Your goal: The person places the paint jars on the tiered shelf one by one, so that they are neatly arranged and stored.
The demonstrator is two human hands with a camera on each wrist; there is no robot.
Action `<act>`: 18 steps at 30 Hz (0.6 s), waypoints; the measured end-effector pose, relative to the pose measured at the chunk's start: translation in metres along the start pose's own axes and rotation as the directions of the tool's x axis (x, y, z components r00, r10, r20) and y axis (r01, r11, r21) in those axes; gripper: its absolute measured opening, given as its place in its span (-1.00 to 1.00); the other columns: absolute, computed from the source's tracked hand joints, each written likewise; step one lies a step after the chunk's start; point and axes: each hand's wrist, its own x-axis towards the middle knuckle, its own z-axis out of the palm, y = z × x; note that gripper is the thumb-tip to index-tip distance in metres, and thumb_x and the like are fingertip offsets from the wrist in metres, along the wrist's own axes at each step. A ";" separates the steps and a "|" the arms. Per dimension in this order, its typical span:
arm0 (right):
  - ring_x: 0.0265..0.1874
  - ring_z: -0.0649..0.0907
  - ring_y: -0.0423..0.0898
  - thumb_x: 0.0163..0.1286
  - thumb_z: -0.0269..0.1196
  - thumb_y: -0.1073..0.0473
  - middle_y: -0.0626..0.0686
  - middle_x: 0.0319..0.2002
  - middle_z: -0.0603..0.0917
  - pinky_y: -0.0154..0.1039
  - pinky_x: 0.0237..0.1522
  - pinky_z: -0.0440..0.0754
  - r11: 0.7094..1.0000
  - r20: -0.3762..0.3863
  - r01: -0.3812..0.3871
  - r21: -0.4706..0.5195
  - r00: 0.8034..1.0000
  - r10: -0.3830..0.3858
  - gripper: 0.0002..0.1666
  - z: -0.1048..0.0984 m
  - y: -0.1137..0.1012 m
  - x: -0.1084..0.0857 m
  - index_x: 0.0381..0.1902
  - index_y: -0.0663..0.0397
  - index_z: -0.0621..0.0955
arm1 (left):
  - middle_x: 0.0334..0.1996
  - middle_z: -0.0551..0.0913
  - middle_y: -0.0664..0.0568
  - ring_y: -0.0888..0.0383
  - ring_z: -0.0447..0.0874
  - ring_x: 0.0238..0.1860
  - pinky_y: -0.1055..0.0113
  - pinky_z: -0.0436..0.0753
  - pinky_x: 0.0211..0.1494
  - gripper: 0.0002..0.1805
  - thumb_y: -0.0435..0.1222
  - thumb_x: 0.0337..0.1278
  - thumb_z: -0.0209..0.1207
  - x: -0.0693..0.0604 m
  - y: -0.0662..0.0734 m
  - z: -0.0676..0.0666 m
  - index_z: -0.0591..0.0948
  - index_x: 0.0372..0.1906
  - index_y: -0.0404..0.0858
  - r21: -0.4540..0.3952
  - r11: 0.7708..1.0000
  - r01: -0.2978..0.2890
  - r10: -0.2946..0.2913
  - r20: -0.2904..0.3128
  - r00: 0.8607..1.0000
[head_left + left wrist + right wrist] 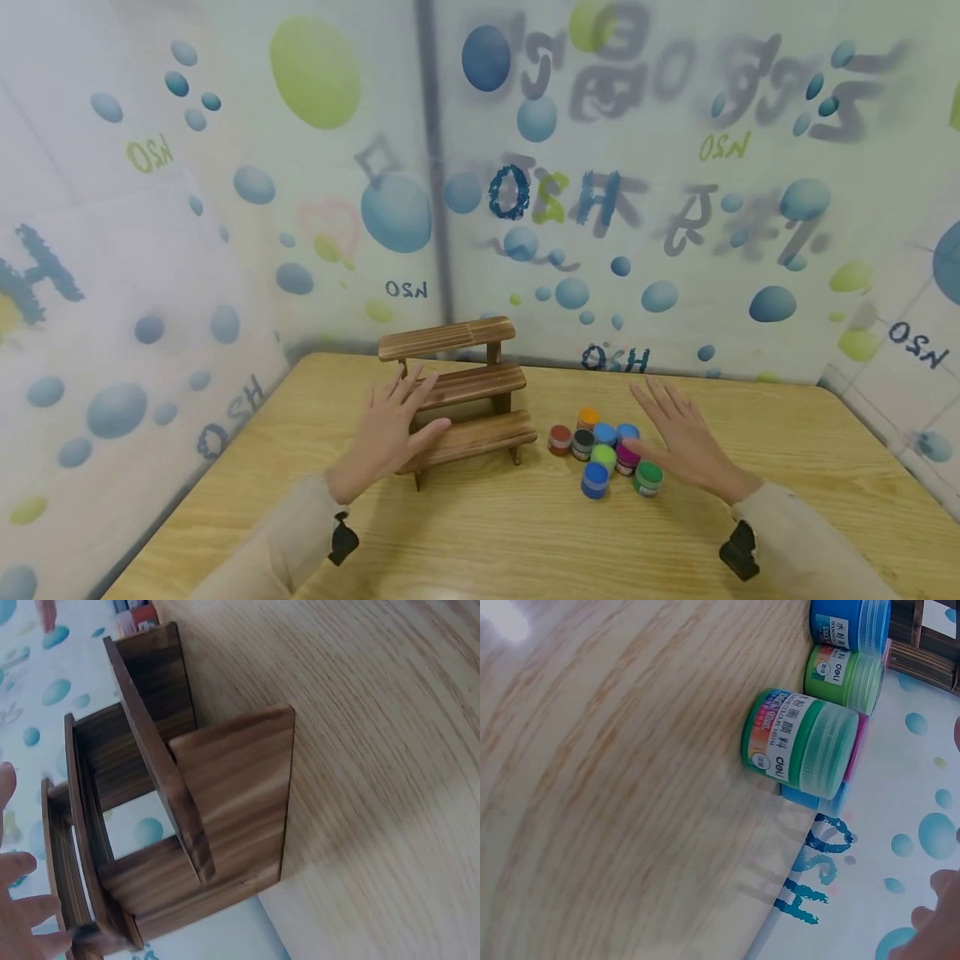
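Observation:
A brown wooden three-tier stand (pixel 468 437) rests on the table. In the head view my left hand (pixel 384 435) is spread in front of the stand's left side; whether it touches the wood cannot be told. Its fingers (pixel 34 909) show at the left edge of the left wrist view, beside the tiers. My right hand (pixel 688 446) is spread just right of a cluster of small paint jars, holding nothing. Nearest to it are a dark green jar (pixel 648 478) and a magenta jar (pixel 627 460). A blue jar (pixel 595 481) and a light green jar (pixel 603 456) sit close by.
The wood-grain table (pixel 487 542) extends around both hands. More jars stand in the cluster, among them a red one (pixel 559 440), a black one (pixel 582 444) and an orange one (pixel 588 418). A bubble-patterned curtain (pixel 660 333) hangs behind the table.

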 end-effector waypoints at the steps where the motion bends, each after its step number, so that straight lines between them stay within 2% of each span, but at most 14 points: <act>1: 0.26 -0.09 0.30 0.19 0.14 -0.17 0.31 0.32 -0.05 0.33 0.11 -0.23 1.000 0.006 0.000 0.013 1.000 0.000 -0.09 0.000 0.001 -0.001 0.36 0.08 0.05 | 0.31 0.09 -0.10 -0.12 -0.10 0.31 -0.26 -0.13 0.18 -0.25 0.09 0.05 0.08 -0.001 -0.003 -0.001 0.18 0.32 -0.13 -0.011 1.000 0.009 -0.009 -0.007 1.000; 6: 0.23 -0.02 0.34 0.16 0.18 -0.16 0.34 0.30 0.00 0.35 0.08 -0.13 0.997 0.045 -0.001 0.074 0.999 -0.002 -0.06 0.003 0.005 -0.005 0.35 0.13 0.06 | 0.31 0.09 -0.15 -0.13 -0.06 0.30 -0.21 -0.08 0.19 -0.26 0.07 0.06 0.08 -0.006 -0.015 -0.003 0.22 0.30 -0.19 -0.086 0.995 0.048 -0.051 -0.041 0.998; 11: 0.20 0.08 0.35 0.17 0.18 -0.14 0.34 0.30 -0.03 0.34 0.03 0.06 0.983 0.107 -0.018 0.184 0.994 -0.002 -0.04 0.009 0.009 -0.009 0.34 0.19 0.04 | 0.27 0.15 -0.20 -0.17 0.07 0.25 -0.13 0.09 0.19 -0.28 0.03 0.05 0.11 -0.014 -0.024 0.001 0.25 0.27 -0.24 -0.173 0.983 0.064 -0.083 -0.104 0.991; 15: 0.21 0.08 0.33 0.16 0.20 -0.12 0.33 0.31 -0.05 0.32 0.03 0.11 0.968 0.133 -0.053 0.246 0.991 0.020 -0.03 0.013 0.009 -0.014 0.35 0.17 0.02 | 0.26 0.18 -0.20 -0.17 0.12 0.23 -0.09 0.15 0.17 -0.26 0.00 0.05 0.13 -0.021 -0.030 0.005 0.22 0.28 -0.29 -0.255 0.961 0.105 -0.139 -0.119 0.983; 18: 0.21 0.08 0.34 0.15 0.22 -0.10 0.34 0.31 -0.03 0.33 0.02 0.11 0.964 0.123 -0.054 0.260 0.992 0.023 -0.02 0.015 0.008 -0.017 0.35 0.14 0.02 | 0.25 0.20 -0.21 -0.16 0.12 0.22 -0.07 0.14 0.19 -0.26 -0.04 0.06 0.14 -0.025 -0.035 0.007 0.21 0.27 -0.32 -0.319 0.937 0.142 -0.184 -0.105 0.977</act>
